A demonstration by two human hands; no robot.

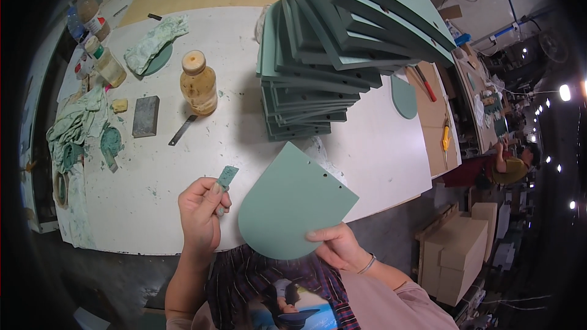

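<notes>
My left hand [202, 208] pinches a small flat scraper [228, 176] smeared with green paste, held up just left of the panel. My right hand [339, 247] grips the lower right edge of a flat green panel [287, 208], thumb on its face and fingers underneath. The panel is rounded at the lower left. Several small dark holes run along its straight upper right edge. It is held tilted over the front edge of the white table [232, 134], and its underside is hidden.
A tall, uneven stack of green panels [306, 82] stands behind. Leftward are a capped bottle [199, 88], a dark strip blade [182, 131], a grey block [145, 116], green paste [110, 142] and stained rags [79, 119]. A yellow cutter [446, 136] lies right. Another person [510, 168] stands farther right.
</notes>
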